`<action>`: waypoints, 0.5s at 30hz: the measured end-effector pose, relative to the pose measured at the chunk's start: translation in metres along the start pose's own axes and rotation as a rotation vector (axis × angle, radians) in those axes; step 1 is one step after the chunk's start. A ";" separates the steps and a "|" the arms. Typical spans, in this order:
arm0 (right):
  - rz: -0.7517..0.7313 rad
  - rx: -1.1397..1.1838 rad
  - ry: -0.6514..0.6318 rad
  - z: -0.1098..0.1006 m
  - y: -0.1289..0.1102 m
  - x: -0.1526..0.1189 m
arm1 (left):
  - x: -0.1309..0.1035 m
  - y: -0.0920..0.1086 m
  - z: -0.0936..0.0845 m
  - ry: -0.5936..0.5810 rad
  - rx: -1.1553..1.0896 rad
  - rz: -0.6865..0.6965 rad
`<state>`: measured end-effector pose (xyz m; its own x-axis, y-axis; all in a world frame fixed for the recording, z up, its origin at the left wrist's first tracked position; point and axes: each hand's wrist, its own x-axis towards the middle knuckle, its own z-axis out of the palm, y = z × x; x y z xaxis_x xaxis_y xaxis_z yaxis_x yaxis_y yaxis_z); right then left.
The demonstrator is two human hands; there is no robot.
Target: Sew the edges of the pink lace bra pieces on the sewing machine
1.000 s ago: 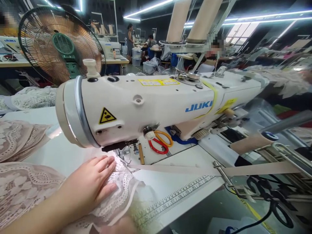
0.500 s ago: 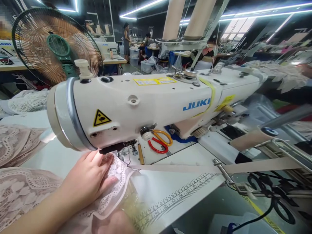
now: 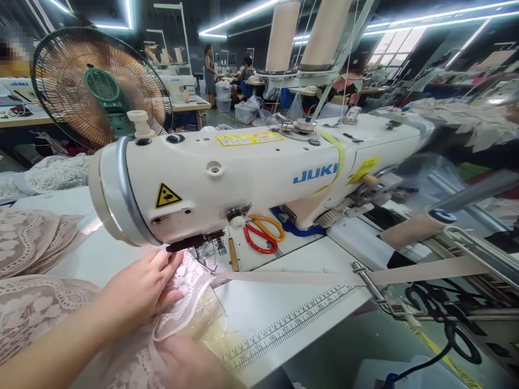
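Pale pink lace fabric point(image 3: 190, 281) lies under the head of a white sewing machine point(image 3: 243, 173), its scalloped edge curving toward the front. My left hand point(image 3: 138, 286) rests on the lace just left of the needle area, fingers bent together against the cloth. At the bottom, my right hand point(image 3: 194, 362) is blurred and holds the fabric's edge, its fingers mostly hidden. A flat pale elastic band point(image 3: 292, 277) runs from the needle area through a metal guide point(image 3: 367, 278) on the right. The needle itself is hidden.
Scissors with red and orange handles point(image 3: 261, 237) and a wooden-handled tool point(image 3: 233, 254) lie behind the needle area. A printed ruler point(image 3: 295, 321) runs along the table edge. More lace point(image 3: 32, 237) is piled at left. A fan point(image 3: 101, 86) and other people are beyond.
My left hand has shifted slightly left and down. My right hand has risen a little further into view at the fabric edge. The camera view has moved slightly.
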<state>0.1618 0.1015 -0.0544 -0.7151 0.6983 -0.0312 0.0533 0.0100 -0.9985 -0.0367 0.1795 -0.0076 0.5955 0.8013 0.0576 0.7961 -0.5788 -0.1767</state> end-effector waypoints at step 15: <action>-0.501 -1.502 0.059 -0.106 -0.032 0.024 | -0.035 0.056 -0.010 0.171 -0.276 0.185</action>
<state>0.2168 0.1944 -0.0187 -0.8461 0.4324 0.3117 0.4681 0.8825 0.0464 -0.0119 0.1176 -0.0101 0.7227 0.6563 0.2167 0.6589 -0.7489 0.0707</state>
